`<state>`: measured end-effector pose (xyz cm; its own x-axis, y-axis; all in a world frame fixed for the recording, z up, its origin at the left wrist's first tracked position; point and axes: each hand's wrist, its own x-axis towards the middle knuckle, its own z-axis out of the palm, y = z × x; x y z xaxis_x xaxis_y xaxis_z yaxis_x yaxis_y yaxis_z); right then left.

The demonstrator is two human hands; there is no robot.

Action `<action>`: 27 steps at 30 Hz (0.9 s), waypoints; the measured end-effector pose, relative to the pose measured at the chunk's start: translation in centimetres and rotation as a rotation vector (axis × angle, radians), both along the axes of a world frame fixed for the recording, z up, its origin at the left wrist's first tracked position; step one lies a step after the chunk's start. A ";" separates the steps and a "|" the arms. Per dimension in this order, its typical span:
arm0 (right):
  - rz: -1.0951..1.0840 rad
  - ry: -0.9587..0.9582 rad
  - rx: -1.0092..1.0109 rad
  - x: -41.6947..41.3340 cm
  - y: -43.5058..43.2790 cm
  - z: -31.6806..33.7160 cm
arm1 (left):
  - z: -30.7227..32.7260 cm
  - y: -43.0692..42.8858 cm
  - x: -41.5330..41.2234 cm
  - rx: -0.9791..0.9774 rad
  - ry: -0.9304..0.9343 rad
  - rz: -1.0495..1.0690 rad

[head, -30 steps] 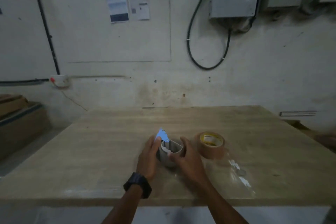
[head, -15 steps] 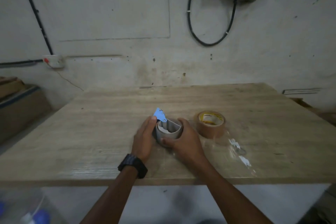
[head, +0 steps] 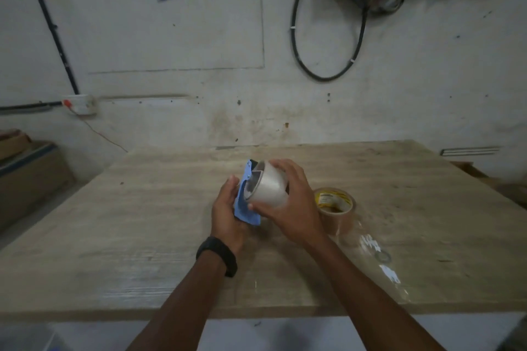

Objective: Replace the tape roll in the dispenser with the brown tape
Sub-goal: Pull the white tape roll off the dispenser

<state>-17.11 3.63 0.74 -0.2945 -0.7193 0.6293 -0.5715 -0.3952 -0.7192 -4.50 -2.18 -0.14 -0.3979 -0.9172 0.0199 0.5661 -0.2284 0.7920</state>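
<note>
The blue tape dispenser (head: pixel 245 209) is lifted off the wooden table (head: pixel 142 208) and tilted on its side. My left hand (head: pixel 226 215) grips its blue plate from the left. A roll of clear tape (head: pixel 269 185) sits on the dispenser's hub, and my right hand (head: pixel 291 199) is wrapped around that roll from the right. The brown tape roll (head: pixel 336 208) lies flat on the table just right of my right hand, with a yellow label inside its core. A black watch is on my left wrist.
A strip of clear tape or film (head: pixel 382 259) lies stuck on the table at the right front, with a small ring on it. Cardboard boxes (head: pixel 25 168) stand at the left beside the table. The wall runs behind the table's far edge.
Both hands have lifted the dispenser from the table and tipped it sideways. My right hand has shifted from the dispenser's front onto the clear roll.
</note>
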 end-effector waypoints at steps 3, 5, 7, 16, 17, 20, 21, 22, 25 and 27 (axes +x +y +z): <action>0.032 0.058 0.009 -0.3 -0.5 -0.2 | -0.2 -0.4 -0.3 0.012 -0.061 0.004; 0.039 0.042 0.054 0.0 -0.6 -0.6 | -0.6 -0.6 -0.4 0.046 -0.078 -0.016; 0.057 -0.001 0.061 0.4 -0.7 -1.0 | -0.9 -0.9 -0.5 0.068 -0.070 -0.049; 0.185 -0.155 0.022 0.4 -0.6 -2.0 | -1.2 -1.3 -0.5 0.005 -0.143 -0.065; 0.195 -0.162 0.028 0.4 -0.6 -2.0 | -1.4 -1.4 -0.5 0.005 -0.138 -0.073; 0.214 -0.190 0.035 0.7 -0.5 -2.1 | -1.4 -1.4 -0.5 0.024 -0.156 -0.065; 0.222 -0.190 0.040 0.7 -0.5 -2.2 | -1.5 -1.4 -0.6 0.025 -0.173 -0.056; 0.234 -0.196 0.050 0.7 -0.6 -2.3 | -1.5 -1.3 -0.7 0.021 -0.189 -0.042; 0.276 -0.221 0.064 0.5 -0.8 -2.6 | -1.5 -1.3 -0.9 0.050 -0.168 -0.022; 0.293 -0.228 0.068 0.5 -0.7 -2.7 | -1.6 -1.5 -0.9 0.078 -0.127 -0.032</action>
<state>-16.66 2.93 -1.96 -0.1967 -0.8316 0.5193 -0.2636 -0.4653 -0.8450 -5.44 -3.68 -1.77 -0.4215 -0.9009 -0.1036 0.4542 -0.3086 0.8357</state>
